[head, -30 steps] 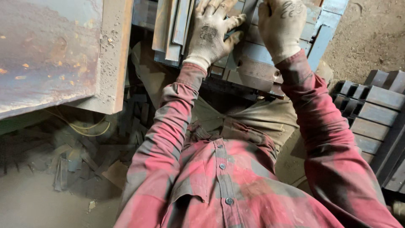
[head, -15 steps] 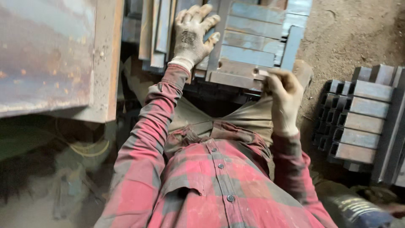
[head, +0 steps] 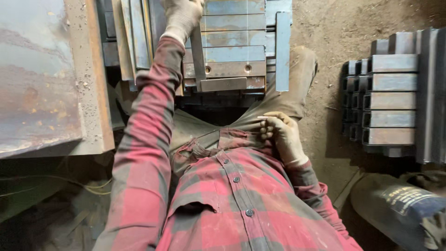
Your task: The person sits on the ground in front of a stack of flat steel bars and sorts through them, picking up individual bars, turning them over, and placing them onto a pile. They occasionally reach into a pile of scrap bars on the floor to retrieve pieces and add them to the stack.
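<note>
My gloved left hand (head: 182, 16) reaches forward to the top of the view and closes on the upper end of a narrow grey steel bar (head: 198, 58). The bar lies on a stack of blue-grey steel plates (head: 234, 37) in front of my legs. My gloved right hand (head: 281, 135) rests at my hip against the olive trousers (head: 288, 88). Its fingers are curled, and a small pale stick (head: 261, 117) shows at the fingertips. My red plaid shirt fills the lower middle.
A large rusty steel plate (head: 37, 74) stands at the left. Stacked grey steel blocks (head: 390, 97) sit on the dirt floor (head: 334, 28) at the right. A dark cylinder (head: 399, 204) lies at the bottom right, and a yellow cable (head: 93, 188) runs low on the left.
My right hand came off the plates and dropped back to my hip. My left hand shifted from flat on the stack onto the narrow bar.
</note>
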